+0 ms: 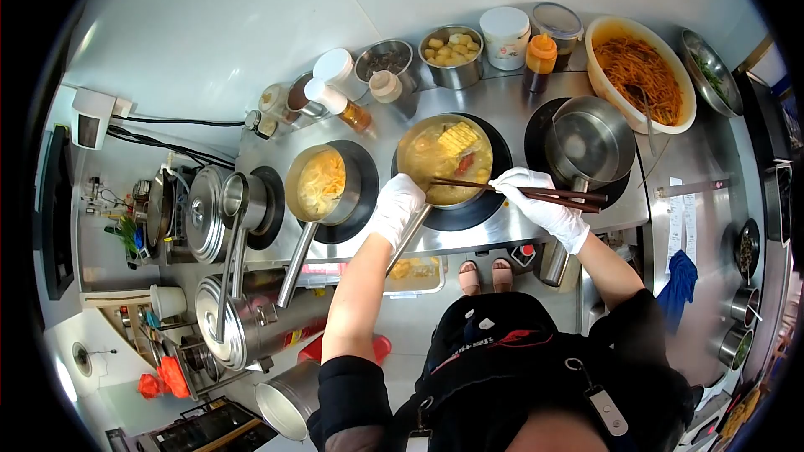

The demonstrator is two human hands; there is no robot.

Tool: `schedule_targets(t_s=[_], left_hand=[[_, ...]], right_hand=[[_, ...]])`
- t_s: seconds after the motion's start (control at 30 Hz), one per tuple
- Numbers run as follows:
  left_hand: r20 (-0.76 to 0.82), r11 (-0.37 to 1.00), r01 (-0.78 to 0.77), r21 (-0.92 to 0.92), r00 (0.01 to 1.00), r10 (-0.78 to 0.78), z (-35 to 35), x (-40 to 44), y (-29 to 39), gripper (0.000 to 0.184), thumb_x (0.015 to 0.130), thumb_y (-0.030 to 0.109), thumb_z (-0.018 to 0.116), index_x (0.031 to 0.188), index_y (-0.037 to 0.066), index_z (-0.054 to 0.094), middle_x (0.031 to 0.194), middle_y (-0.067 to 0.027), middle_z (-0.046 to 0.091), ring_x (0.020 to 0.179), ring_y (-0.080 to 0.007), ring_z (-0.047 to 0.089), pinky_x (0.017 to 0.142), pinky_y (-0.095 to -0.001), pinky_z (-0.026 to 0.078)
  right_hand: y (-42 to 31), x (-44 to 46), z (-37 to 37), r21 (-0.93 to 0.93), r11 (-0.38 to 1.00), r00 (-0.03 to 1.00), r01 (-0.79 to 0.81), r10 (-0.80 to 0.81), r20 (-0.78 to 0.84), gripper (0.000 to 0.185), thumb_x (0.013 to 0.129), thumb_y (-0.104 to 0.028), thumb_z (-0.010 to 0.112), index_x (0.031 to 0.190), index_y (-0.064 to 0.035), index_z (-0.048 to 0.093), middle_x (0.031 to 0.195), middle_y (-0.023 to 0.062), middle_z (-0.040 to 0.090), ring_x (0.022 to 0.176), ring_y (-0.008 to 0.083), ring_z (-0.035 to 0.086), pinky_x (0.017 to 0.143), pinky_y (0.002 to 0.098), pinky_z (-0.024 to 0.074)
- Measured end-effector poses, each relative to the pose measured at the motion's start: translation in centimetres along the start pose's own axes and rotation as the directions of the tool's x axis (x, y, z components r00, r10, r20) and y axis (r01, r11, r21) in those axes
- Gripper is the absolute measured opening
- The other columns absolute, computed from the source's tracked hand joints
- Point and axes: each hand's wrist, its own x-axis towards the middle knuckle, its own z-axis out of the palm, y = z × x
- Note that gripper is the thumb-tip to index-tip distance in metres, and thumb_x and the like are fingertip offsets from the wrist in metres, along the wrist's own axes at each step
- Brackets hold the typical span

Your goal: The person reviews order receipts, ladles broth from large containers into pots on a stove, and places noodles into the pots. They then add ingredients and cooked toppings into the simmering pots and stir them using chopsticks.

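My left hand (397,210), in a white glove, is closed round the handle of the middle saucepan (402,144), close to its rim. This pan holds yellowish broth with a piece of corn (457,139) and something red in it. Dark chopsticks (553,194) lie in my right hand (543,205), also gloved, with their tips over the near side of the pan. On the left burner is a second saucepan (291,188) with noodle-like strips in broth. A third saucepan (589,130) on the right burner holds clear liquid.
Along the wall stand a steel pot of yellow chunks (452,75), a sauce bottle (540,63), lidded tubs and a large bowl of shredded orange food (593,59). Pan handles stick out over the counter's front edge. Lidded steel pots (205,209) are at left, a blue cloth (677,289) at right.
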Motion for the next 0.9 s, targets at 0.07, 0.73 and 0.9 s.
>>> schedule_targets(t_s=[0.07,0.73,0.9], left_hand=[[-0.019,1.0,0.017,-0.024,1.0,-0.018,-0.3,-0.5,0.2,0.021,0.08,0.015,0.054,0.08,0.0,0.069,0.083,-0.0256,0.065,0.087,-0.037,0.065,0.075,-0.0406,0.051],[0.116,0.994,0.109,-0.006,0.987,-0.108,-0.3,1.5,-0.6,0.025,0.079,0.018,0.055,0.091,0.0,0.069,0.097,-0.0239,0.065,0.099,-0.0345,0.062,0.082,-0.038,0.05],[0.006,0.994,0.105,-0.042,0.994,-0.105,-0.3,0.7,-0.9,0.024,0.078,0.017,0.056,0.089,0.0,0.069,0.093,-0.0235,0.066,0.095,-0.0347,0.064,0.081,-0.0386,0.05]], right_hand=[[0.1,-0.1,-0.1,0.009,1.0,1.0,-0.022,0.022,0.013,0.01,0.085,-0.002,0.06,0.092,0.0007,0.067,0.092,0.01,0.067,0.084,0.017,0.064,0.077,0.0265,0.0507],[-3.5,3.2,-1.0,-0.011,0.94,0.841,0.34,-0.299,0.451,0.01,0.081,-0.003,0.064,0.091,0.0008,0.064,0.097,0.013,0.066,0.085,0.0257,0.065,0.076,0.0314,0.0528],[-1.1,4.6,-1.7,-0.067,0.997,0.97,0.046,-0.028,0.242,0.007,0.084,-0.005,0.062,0.088,-0.0004,0.065,0.087,0.0079,0.066,0.082,0.0158,0.064,0.075,0.0245,0.0503]])
